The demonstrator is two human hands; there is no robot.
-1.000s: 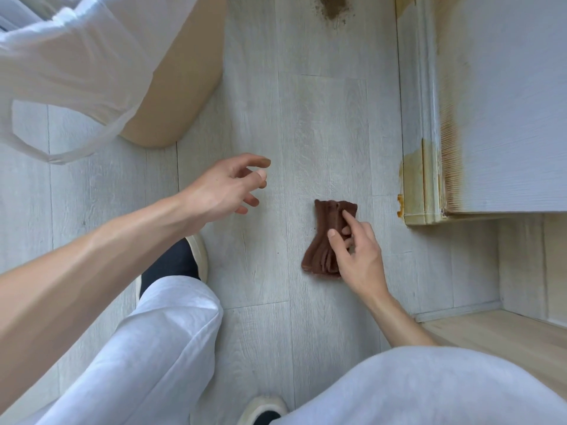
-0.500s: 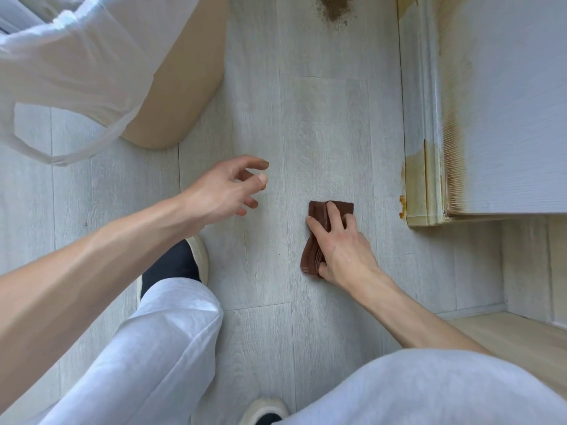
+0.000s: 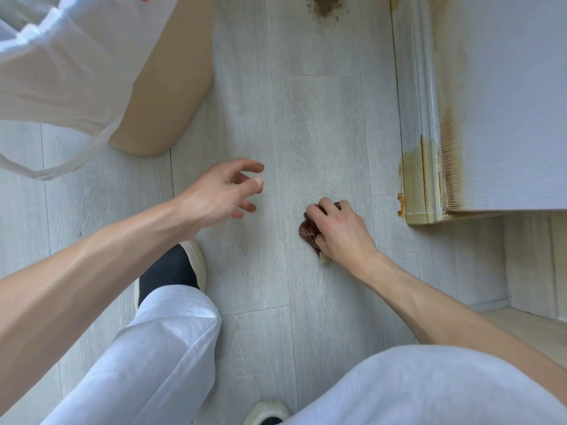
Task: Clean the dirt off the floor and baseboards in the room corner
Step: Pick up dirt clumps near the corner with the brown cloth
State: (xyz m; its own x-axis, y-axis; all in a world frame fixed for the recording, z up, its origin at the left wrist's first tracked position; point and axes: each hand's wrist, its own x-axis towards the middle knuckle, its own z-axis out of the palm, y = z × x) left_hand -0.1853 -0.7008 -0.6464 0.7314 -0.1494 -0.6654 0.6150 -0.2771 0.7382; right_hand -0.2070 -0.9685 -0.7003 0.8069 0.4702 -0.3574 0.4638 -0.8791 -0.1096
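Nearest, the right hand [image 3: 340,231] gripped a bunched brown cloth [image 3: 307,230] against the grey floor [image 3: 306,133]. Beside it, the left hand [image 3: 224,191] hovered empty, fingers loosely spread. Farther off lay dirt [image 3: 323,6], right of it the stained baseboard [image 3: 420,179].

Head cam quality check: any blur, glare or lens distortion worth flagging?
Head view: soft, even daylight, no harsh glare; only faint shadows beside the hands. Wide-angle bending shows along the baseboard. The right hand gripping the brown cloth is sharp; the white bag at top left is slightly soft.
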